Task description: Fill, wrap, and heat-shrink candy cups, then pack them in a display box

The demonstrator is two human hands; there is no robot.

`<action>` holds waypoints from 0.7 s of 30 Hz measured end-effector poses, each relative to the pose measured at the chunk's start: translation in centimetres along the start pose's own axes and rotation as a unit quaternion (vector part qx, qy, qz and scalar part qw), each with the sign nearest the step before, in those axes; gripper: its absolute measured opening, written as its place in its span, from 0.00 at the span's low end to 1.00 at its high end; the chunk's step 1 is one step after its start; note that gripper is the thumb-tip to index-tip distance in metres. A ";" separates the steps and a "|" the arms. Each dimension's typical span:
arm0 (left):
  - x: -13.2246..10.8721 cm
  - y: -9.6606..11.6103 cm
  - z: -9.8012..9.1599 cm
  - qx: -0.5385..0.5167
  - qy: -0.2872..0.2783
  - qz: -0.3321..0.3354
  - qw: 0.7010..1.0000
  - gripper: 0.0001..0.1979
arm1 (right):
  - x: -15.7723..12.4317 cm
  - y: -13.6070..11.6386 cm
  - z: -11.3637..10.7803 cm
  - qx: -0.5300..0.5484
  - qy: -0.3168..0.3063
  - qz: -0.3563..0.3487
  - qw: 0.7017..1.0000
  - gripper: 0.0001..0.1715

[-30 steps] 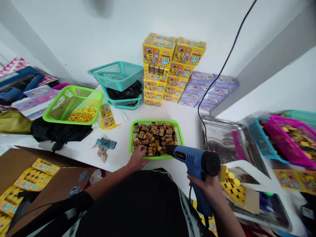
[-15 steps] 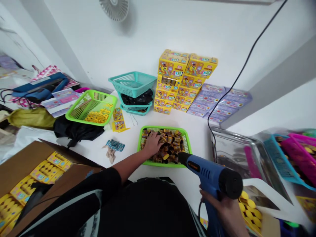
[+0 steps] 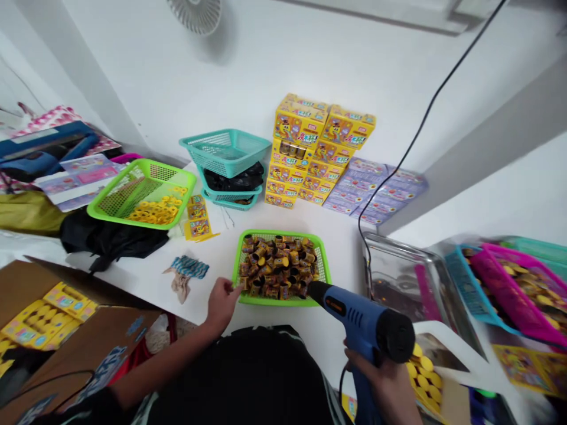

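Observation:
A green basket (image 3: 326, 268) full of small brown and yellow cups (image 3: 279, 267) stands on the white table, near my body. My left hand (image 3: 224, 300) is at its left front edge, thumb and forefinger bent toward each other; whether anything small is between them is too blurred to tell. My right hand (image 3: 386, 378) is wrapped round the handle of a blue heat gun (image 3: 361, 313), whose black nozzle points left at the basket's right front corner.
Stacked yellow boxes (image 3: 299, 127) and purple boxes (image 3: 358, 186) stand against the wall. Teal baskets (image 3: 225, 147) and a green basket of yellow pieces (image 3: 104, 203) are at the left. A metal tray (image 3: 398, 277) and pink basket (image 3: 496, 283) lie right; a black cable (image 3: 425, 118) hangs down.
My left hand has come out of the cups to the basket's left front edge. The heat gun remains in my right hand. The whole view has shifted, with things appearing further left.

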State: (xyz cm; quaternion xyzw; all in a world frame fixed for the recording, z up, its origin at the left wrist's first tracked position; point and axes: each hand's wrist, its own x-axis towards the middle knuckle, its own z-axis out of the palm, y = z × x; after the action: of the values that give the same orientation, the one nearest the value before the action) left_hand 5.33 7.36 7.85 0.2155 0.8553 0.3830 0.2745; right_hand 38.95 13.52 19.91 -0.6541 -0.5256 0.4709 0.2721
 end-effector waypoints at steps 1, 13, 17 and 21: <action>-0.3 -0.7 -0.1 -0.023 -0.016 -0.052 0.998 0.19 | 0.3 0.2 0.0 -0.001 -0.010 0.001 1.000 0.23; 5.0 4.6 0.4 -0.033 -0.195 -0.076 0.977 0.03 | 0.8 -1.7 1.6 0.046 -0.041 -0.030 0.998 0.21; 6.2 4.1 0.6 -0.019 -0.186 -0.090 0.978 0.05 | 0.5 -1.3 0.8 0.030 -0.027 -0.024 0.999 0.22; 6.1 2.1 1.2 -0.024 -0.181 -0.110 0.977 0.07 | 0.3 -0.4 0.1 0.006 -0.016 -0.018 1.000 0.21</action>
State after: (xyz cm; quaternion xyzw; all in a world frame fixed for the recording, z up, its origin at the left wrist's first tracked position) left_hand 1.86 12.82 6.97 0.1796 0.8004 0.3255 0.4702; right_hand 38.72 13.94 20.08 -0.6352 -0.5390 0.4793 0.2764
